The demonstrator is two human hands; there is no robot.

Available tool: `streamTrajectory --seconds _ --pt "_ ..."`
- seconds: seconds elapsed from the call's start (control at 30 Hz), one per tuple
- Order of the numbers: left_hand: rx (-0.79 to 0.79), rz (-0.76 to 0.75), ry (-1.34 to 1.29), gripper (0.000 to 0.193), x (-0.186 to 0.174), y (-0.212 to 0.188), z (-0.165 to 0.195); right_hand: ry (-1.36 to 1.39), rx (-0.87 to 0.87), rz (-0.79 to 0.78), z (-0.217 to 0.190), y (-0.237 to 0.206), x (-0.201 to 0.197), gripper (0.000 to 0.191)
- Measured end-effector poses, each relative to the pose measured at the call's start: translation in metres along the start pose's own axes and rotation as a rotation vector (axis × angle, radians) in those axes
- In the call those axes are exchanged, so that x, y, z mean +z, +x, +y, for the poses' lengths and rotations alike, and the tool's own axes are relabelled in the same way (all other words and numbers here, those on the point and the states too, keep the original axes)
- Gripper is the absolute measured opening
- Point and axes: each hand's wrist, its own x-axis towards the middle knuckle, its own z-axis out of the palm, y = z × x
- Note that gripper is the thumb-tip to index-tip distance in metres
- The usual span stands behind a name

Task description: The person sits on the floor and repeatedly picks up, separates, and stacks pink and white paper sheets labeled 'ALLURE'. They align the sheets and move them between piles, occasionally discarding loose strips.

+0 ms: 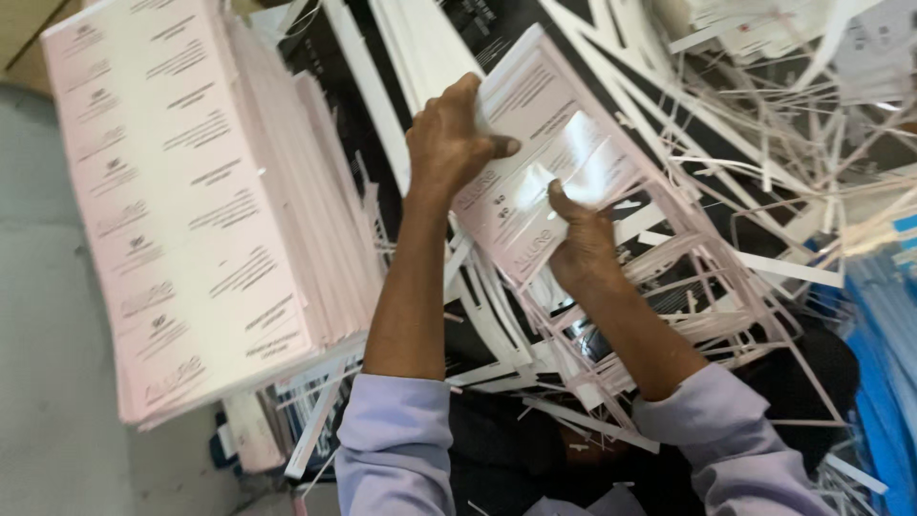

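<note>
Both my hands hold a small stack of glossy pale pink printed cards (535,162) above a heap of paper trimmings. My left hand (451,141) grips the stack's upper left edge, thumb pressed on the top card. My right hand (581,247) clasps the lower right side, thumb lying on the card face. Thin pink die-cut waste frames (669,315) hang from under the stack, down past my right forearm. My sleeves are lilac.
A tall stack of large pink printed sheets (191,201) stands at the left. White and black offcut strips (764,162) litter the right and top. Blue sheets (884,382) lie at the right edge. Grey floor (48,382) shows at the left.
</note>
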Motion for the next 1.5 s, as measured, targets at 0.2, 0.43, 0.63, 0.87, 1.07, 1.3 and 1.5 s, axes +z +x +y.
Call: streamTrajectory --seconds 0.2,0.43,0.63,0.87,1.07,1.3,1.5 --pt "0.072 0.251 -0.012 0.044 -0.009 -0.016 -0.007 -0.040 -0.105 -0.251 0.000 -0.001 -0.021 0.056" --pt "0.161 0.440 0.164 0.027 0.014 -0.007 -0.010 0.092 0.108 -0.565 -0.005 0.009 -0.059 0.053" --pt "0.380 0.555 0.249 0.014 0.030 0.010 -0.013 0.181 0.169 -1.091 -0.002 0.014 -0.083 0.036" --pt "0.199 0.557 0.193 0.007 0.024 0.019 -0.015 0.245 0.219 -1.223 -0.013 0.003 -0.079 0.025" --pt "0.029 0.310 -0.065 0.030 0.008 0.009 -0.016 0.273 0.169 -1.255 -0.018 0.001 -0.074 0.016" --pt "0.411 0.041 -0.374 0.028 -0.018 -0.014 -0.017 0.180 0.164 -0.973 -0.015 0.004 -0.069 0.028" --pt "0.263 -0.056 -0.331 0.035 -0.029 -0.045 0.008 -0.065 -0.067 -0.547 -0.010 -0.001 -0.057 0.063"
